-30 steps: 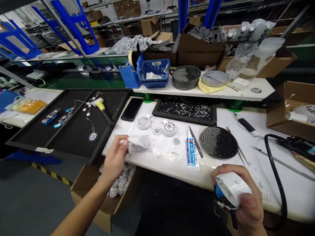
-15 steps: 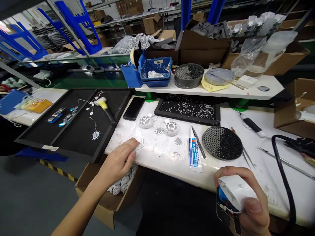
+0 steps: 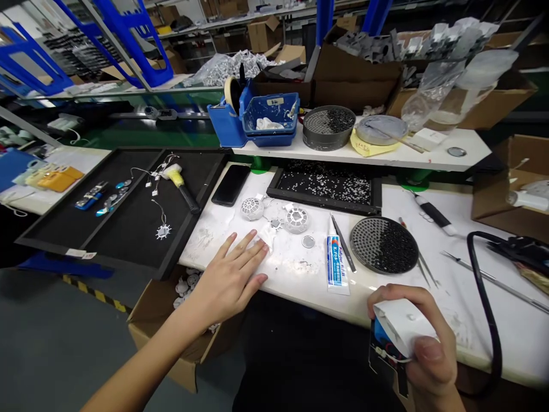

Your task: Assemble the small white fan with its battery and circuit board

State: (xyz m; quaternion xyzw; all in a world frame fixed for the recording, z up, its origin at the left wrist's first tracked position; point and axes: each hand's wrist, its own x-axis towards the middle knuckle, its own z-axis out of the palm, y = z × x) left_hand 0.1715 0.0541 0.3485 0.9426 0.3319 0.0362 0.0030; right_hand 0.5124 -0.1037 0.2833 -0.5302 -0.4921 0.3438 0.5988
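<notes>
My left hand [image 3: 231, 280] lies flat on the white bench with its fingers spread. A thin white tissue-like piece [image 3: 270, 237] shows at its fingertips, partly hidden by them. Just beyond are two round white slotted covers [image 3: 252, 208], a small spiked disc with a wire [image 3: 275, 224] and a flat round grey disc [image 3: 307, 242]. My right hand [image 3: 429, 343] is wrapped round a white plastic housing [image 3: 405, 326], held in the air at the bench's front edge. Blue and dark parts with wires show on the housing's underside.
A blue-and-white glue tube [image 3: 337, 266], tweezers [image 3: 343, 243] and a round dish of black granules [image 3: 384, 245] lie mid-bench. A phone [image 3: 230, 185] and a black tray [image 3: 128, 229] are left. A black cable [image 3: 482, 303] curves at right. A shelf [image 3: 467, 163] overhangs the back.
My left hand has slid right across the bench and its fingers have spread; the white tissue-like piece has shifted right with it. My right hand still holds the housing. The view has shifted slightly.
</notes>
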